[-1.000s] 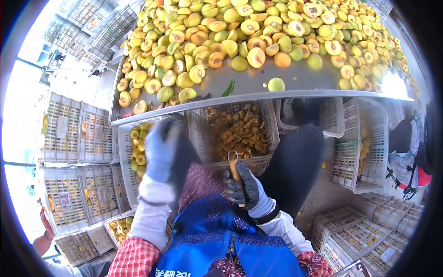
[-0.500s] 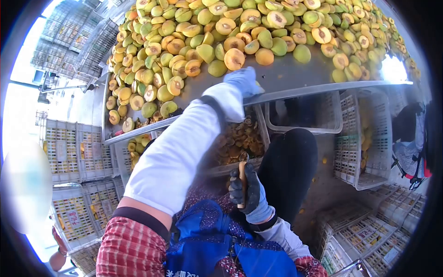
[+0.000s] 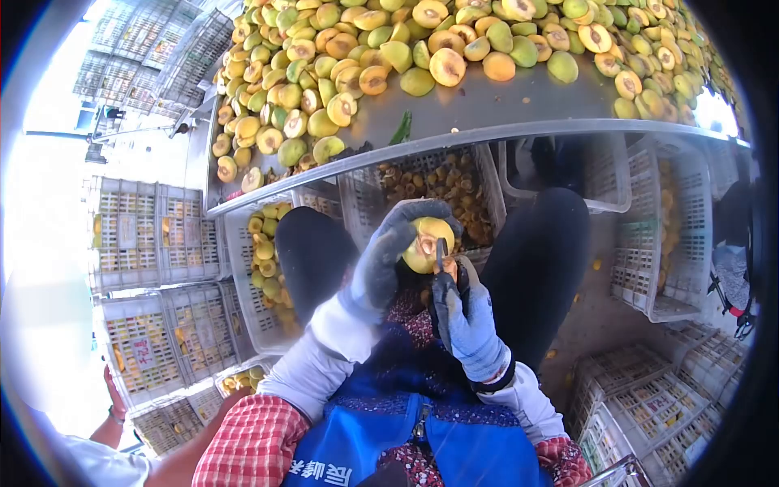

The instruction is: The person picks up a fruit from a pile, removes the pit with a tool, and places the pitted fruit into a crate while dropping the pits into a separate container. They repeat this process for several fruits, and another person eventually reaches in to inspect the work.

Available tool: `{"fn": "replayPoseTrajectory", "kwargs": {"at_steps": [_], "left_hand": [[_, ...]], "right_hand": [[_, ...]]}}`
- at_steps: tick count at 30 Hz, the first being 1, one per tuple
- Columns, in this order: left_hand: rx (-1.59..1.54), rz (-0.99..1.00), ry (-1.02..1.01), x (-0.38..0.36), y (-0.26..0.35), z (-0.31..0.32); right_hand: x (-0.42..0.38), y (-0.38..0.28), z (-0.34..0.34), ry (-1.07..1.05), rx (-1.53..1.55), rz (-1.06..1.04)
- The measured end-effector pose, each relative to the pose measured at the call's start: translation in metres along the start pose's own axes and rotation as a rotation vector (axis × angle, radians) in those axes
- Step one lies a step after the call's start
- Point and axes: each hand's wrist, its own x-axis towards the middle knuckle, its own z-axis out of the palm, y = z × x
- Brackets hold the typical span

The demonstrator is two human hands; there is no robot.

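My left hand [image 3: 388, 247], in a dark-coated glove, is wrapped round a yellow-green peach half [image 3: 418, 250] in front of my body. The cut face with its brown pit hollow shows. My gloved right hand [image 3: 469, 321] grips a small pitting tool whose dark, narrow metal end [image 3: 441, 250] lies against the cut face. Its handle is mostly hidden by the fingers. Both hands meet at the fruit, above my lap and before a crate of brown scraps [image 3: 438, 180]. Beyond them, a heap of peach halves [image 3: 373, 49] covers much of the metal table [image 3: 487, 101].
The table's raised metal edge [image 3: 519, 130] crosses in front of me. A crate [image 3: 243, 280] with peach halves stands left of my knees, and a clear tub [image 3: 621, 191] to the right. Stacked crates [image 3: 146, 227] line the left side. Another person's hand [image 3: 116, 394] shows lower left.
My left hand has come back from the table edge to my lap and now holds a peach half. My right hand has risen, bringing the tool against the fruit. The view has shifted slightly.
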Motion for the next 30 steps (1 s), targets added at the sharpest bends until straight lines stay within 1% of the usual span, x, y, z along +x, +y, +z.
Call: {"fn": "replayPoseTrajectory", "kwargs": {"at_steps": [1,2,3,5,7,12,13,15,16,18,22,24,25,27,28,29,30], "left_hand": [[-0.083,-0.014,0.079,-0.006,-0.003,-0.001],[0.094,0.017,0.115,-0.010,0.001,0.001],[0.092,0.025,0.118,-0.014,0.004,0.002],[0.131,0.070,0.158,-0.020,0.006,0.006],[0.142,0.110,0.155,-0.025,0.007,0.009],[0.328,0.199,0.131,-0.035,0.012,0.010],[0.324,0.201,0.131,-0.036,0.011,0.010],[0.432,0.280,0.140,-0.037,0.009,0.010],[0.430,0.283,0.136,-0.038,0.008,0.010],[0.610,0.346,0.151,-0.041,0.005,0.009],[0.513,0.318,0.158,-0.045,-0.001,0.008],[0.464,0.177,0.026,-0.039,0.006,0.000],[0.465,0.175,0.029,-0.036,0.007,-0.006],[0.237,0.084,-0.172,-0.029,0.006,-0.021],[0.268,0.127,-0.107,-0.028,-0.001,-0.024],[0.271,0.127,-0.104,-0.030,-0.002,-0.022],[0.372,0.101,-0.027,-0.030,-0.003,-0.021]], "right_hand": [[-0.001,-0.002,0.002,-0.004,-0.333,-0.115],[0.002,-0.006,0.003,-0.025,-0.428,-0.158],[0.001,-0.011,0.006,-0.033,-0.430,-0.161],[-0.003,-0.019,0.011,-0.007,-0.633,-0.245],[-0.006,-0.016,0.014,-0.012,-0.647,-0.223],[-0.015,-0.014,0.020,-0.025,-0.676,-0.303],[-0.015,-0.011,0.020,-0.027,-0.679,-0.304],[-0.015,-0.005,0.019,-0.047,-0.668,-0.321],[-0.017,-0.005,0.021,-0.044,-0.671,-0.325],[-0.022,-0.004,0.028,0.016,-0.631,-0.419],[-0.031,0.022,0.023,0.071,-0.516,-0.410],[-0.026,0.016,0.015,-0.030,-0.298,-0.132],[-0.025,0.013,0.014,-0.032,-0.296,-0.129],[-0.020,0.004,0.015,-0.105,-0.480,-0.150],[-0.023,-0.004,0.016,-0.129,-0.462,-0.066],[-0.027,0.009,0.016,-0.132,-0.458,-0.066],[-0.031,0.037,0.014,-0.057,-0.444,-0.146]]}}
